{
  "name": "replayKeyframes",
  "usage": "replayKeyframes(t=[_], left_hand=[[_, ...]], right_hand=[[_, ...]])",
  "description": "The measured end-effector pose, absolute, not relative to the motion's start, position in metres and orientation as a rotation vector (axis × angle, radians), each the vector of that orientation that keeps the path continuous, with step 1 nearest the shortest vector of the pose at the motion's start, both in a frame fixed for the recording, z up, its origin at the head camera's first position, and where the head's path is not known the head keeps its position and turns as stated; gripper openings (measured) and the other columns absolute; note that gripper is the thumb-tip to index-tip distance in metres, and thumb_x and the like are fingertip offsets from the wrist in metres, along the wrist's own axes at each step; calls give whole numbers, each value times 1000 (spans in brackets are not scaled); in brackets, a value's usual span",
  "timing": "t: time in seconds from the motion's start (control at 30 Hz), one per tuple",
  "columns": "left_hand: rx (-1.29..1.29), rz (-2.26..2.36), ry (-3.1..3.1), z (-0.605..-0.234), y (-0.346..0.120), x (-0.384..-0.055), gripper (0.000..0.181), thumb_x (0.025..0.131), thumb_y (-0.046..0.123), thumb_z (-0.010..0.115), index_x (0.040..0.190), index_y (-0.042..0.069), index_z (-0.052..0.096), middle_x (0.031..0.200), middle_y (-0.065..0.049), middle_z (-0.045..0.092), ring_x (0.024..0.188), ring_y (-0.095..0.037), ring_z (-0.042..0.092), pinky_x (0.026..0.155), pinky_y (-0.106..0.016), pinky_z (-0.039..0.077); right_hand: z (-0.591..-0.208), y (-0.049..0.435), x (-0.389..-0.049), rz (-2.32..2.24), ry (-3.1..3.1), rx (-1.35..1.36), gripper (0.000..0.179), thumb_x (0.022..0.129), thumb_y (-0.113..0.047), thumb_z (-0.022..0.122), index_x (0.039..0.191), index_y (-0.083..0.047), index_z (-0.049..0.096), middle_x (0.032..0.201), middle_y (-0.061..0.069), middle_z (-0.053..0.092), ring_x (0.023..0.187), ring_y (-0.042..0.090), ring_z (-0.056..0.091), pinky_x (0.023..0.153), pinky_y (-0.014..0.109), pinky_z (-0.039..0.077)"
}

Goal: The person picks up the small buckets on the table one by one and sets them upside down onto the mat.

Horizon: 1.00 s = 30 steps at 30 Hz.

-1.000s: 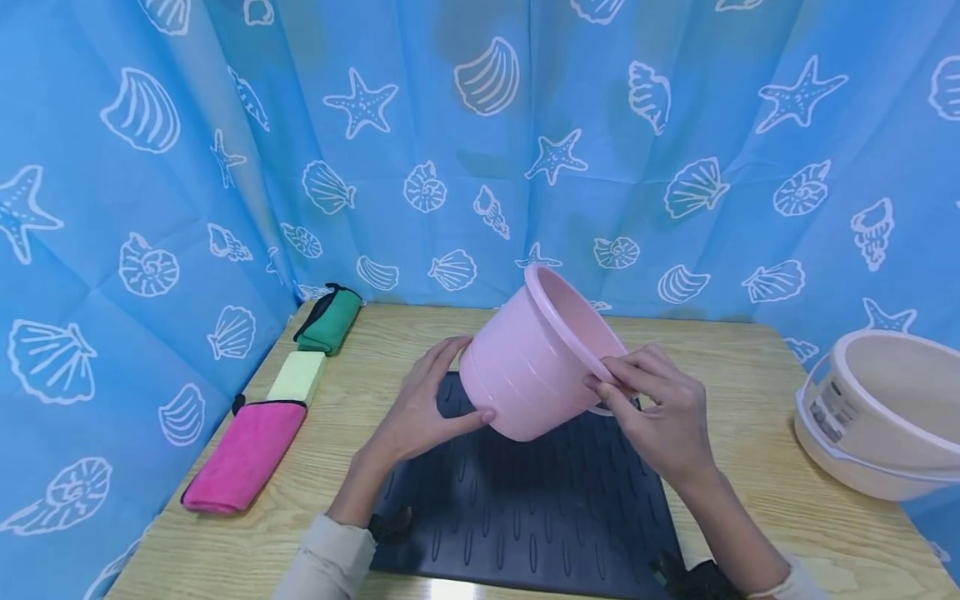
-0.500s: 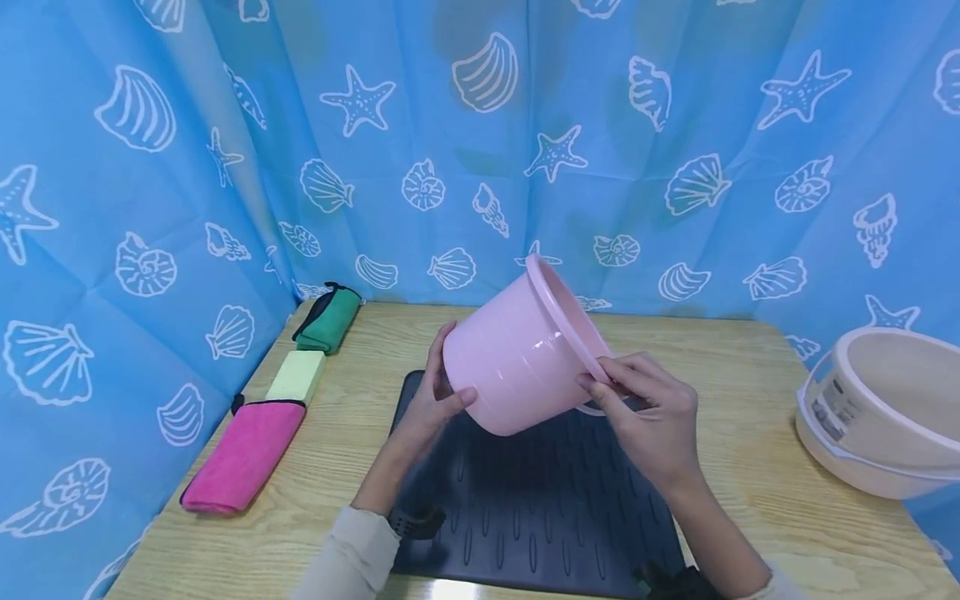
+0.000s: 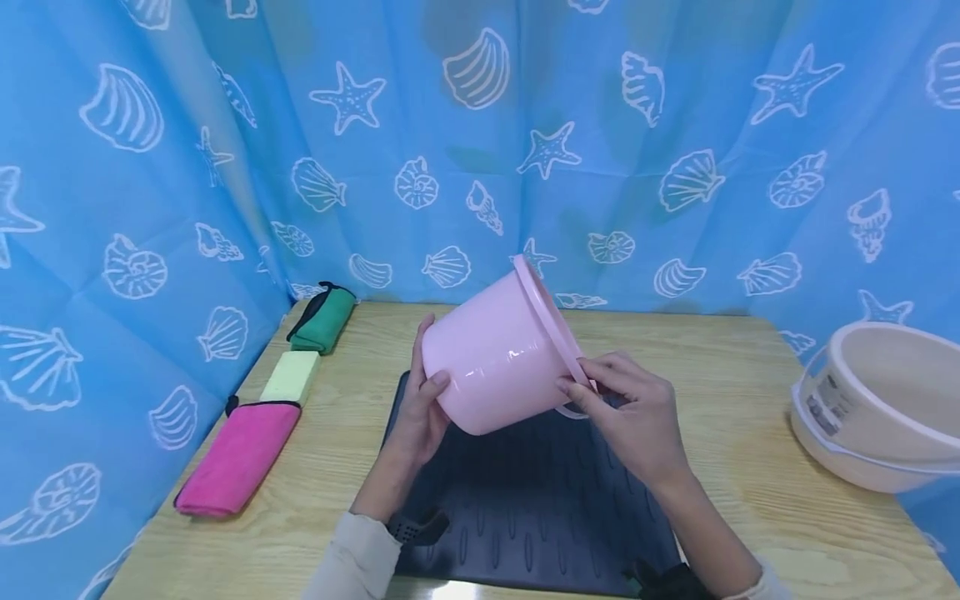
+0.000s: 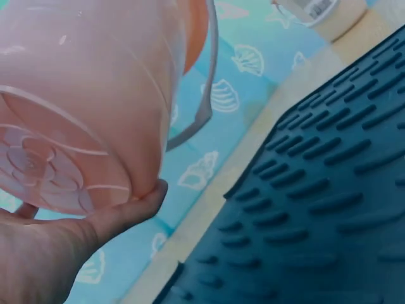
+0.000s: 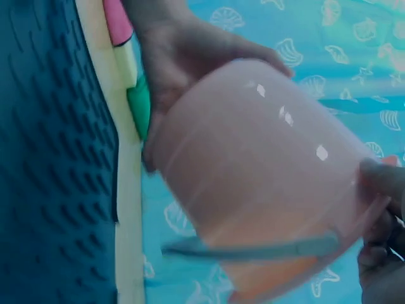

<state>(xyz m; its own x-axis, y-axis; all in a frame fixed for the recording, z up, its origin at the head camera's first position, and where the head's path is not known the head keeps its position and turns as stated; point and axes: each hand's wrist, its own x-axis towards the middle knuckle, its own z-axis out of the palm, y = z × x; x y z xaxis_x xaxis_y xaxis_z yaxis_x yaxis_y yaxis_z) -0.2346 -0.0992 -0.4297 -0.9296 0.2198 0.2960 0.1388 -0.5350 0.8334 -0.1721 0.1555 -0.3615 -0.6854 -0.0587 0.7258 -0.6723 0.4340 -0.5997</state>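
A pink plastic bucket [image 3: 491,350] is held tilted above the dark ribbed mat [image 3: 525,508], its mouth facing up and to the right. My left hand [image 3: 422,412] grips it round the base, thumb on the near side; the left wrist view shows the bucket's underside [image 4: 38,158] with a raised flower pattern. At the rim [image 3: 551,321], my right hand [image 3: 630,408] pinches the edge between thumb and fingers. The bucket's handle [image 5: 253,247] hangs loose below it. The bucket's inside is mostly hidden.
Along the table's left side lie a pink cloth [image 3: 238,458], a pale yellow sponge [image 3: 290,377] and a rolled green cloth [image 3: 322,319]. A beige bucket [image 3: 862,417] stands at the right edge. A blue seashell curtain [image 3: 480,150] hangs behind and at the sides.
Both hands have moved the pink bucket to the left over the mat. The left hand has shifted its grip farther round the base, and the bucket has turned slightly.
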Motion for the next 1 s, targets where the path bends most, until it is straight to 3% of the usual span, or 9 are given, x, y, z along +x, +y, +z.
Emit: replayKeyframes(t=[0.33,0.6,0.83,1.0], left_hand=[[519,2596,1662,-418,-125,-222,80,90,26,58,158,40,17,153,-6,30,132,-30,39,92,-38,52],[496,2527,1880,-409,-158,-216,82,90,13,55,159,35,16,154,-3,27,136,-32,34,94,-38,52],[461,2434,2029,-401,-178,-211,84,90,9,59,158,40,19,154,-2,26,132,-34,37,90,-39,54],[478,2365,2133,-394,-191,-206,86,90,6,59,158,38,18,154,0,24,131,-36,37,87,-38,55]], right_hand=[[-348,166,-166,1032,-2230,790,35,75,-11,88,109,-10,78,99,-8,71,86,7,60,72,14,49],[-349,183,-155,848,-2286,829,35,76,-9,86,110,-15,78,103,-8,69,86,10,65,75,12,48],[-357,198,-147,746,-2336,845,34,76,-12,86,109,-17,77,105,-8,69,91,10,66,71,25,55],[-363,205,-142,703,-2320,917,35,75,-8,86,108,-16,77,103,-8,68,92,10,64,73,17,51]])
